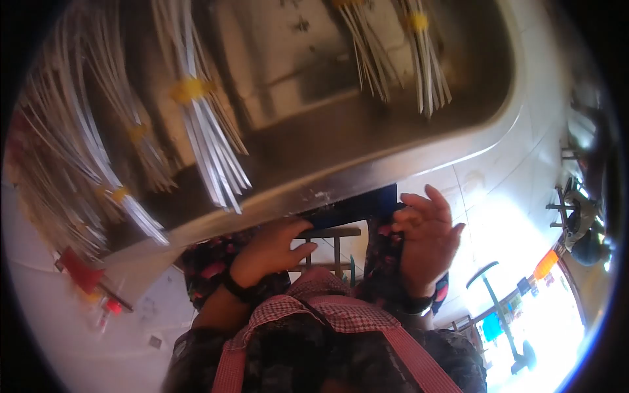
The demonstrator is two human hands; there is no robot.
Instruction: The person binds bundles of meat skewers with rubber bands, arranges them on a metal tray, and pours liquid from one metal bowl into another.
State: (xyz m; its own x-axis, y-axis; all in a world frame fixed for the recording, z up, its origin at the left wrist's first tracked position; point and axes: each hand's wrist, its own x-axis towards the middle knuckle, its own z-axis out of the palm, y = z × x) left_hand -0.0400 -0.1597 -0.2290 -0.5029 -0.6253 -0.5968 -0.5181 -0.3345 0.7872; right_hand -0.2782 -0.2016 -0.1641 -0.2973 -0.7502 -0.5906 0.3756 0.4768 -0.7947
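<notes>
My left hand rests near the metal rim, thumb apart from the fingers, with nothing visible in it. To the right, my right hand is raised with its fingers loosely bent and apart, holding nothing. Both hands are on my side of a large metal tray with a raised rim. Inside the tray lie bundles of thin pale strips; the closest bundle has a yellow tie around it. Another bundle lies at the upper right, and several more overlap at the left.
A red object stands on the pale tiled floor at the left. Under the tray rim, a stool-like frame shows between my hands. A long-handled tool and a bright doorway are at the lower right.
</notes>
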